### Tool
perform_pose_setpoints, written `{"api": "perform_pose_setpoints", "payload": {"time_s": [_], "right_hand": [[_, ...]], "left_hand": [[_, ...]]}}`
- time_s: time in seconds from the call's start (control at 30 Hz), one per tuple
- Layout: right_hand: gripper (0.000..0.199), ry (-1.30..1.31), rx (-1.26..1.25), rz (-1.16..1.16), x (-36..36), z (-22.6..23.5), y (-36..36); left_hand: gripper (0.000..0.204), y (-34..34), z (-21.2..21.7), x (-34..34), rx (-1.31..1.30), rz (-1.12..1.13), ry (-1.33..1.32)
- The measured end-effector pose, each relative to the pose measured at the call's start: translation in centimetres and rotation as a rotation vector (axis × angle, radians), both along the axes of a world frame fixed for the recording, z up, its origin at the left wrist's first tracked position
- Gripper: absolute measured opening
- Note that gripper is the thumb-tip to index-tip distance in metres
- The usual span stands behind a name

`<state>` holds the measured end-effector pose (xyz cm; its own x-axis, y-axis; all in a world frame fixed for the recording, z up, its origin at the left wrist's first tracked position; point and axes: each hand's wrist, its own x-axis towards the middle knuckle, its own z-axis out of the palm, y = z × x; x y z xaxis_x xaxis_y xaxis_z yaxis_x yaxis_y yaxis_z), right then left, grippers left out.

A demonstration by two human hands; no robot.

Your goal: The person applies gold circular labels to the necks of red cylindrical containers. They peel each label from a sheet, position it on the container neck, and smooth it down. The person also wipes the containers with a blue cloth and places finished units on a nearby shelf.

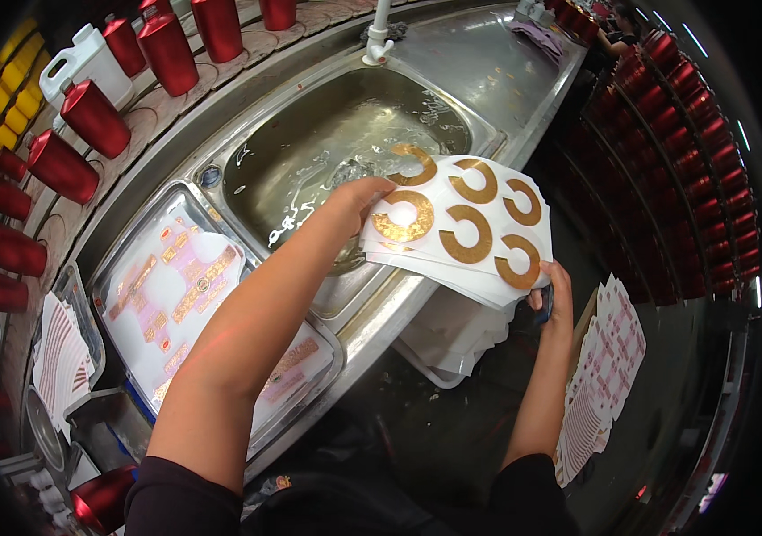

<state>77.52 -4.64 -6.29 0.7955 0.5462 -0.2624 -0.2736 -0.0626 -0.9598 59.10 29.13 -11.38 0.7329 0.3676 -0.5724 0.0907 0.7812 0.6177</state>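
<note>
A stack of white decal sheets (488, 183) printed with several gold C-shaped rings is held over the sink's right front edge. My left hand (366, 195) is closed on its left edge, with the thumb on top and the other fingers hidden. At the lower right corner, my right hand (561, 290) grips the stack; a small dark blue thing, too unclear to name, shows by its fingers. The sheets fan slightly apart along their lower edge. Behind them lies the steel sink basin (265, 134), holding rippling water that the stack partly covers.
Left of the basin, a tray (99, 295) holds pink-and-gold printed sheets (180, 277). Red bottles (95, 116) and a white jug (86, 67) line the far left ledge. A white faucet (378, 45) stands behind. More printed sheets (608, 357) stand at right, below red-bottle racks (666, 134).
</note>
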Motion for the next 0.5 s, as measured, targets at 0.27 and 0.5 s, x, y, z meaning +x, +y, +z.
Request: {"api": "perform_pose_setpoints", "payload": {"time_s": [0.27, 0.5], "right_hand": [[0.036, 0.112, -0.045, 0.159, 0.8, 1.4, 0.2], [0.036, 0.047, -0.123, 0.099, 0.7, 0.3, 0.6]], "left_hand": [[0.037, 1.7, 2.8, -0.4, -0.028, -0.181, 0.077], [0.069, 1.2, 3.6, -0.9, 0.252, -0.138, 0.110]]}}
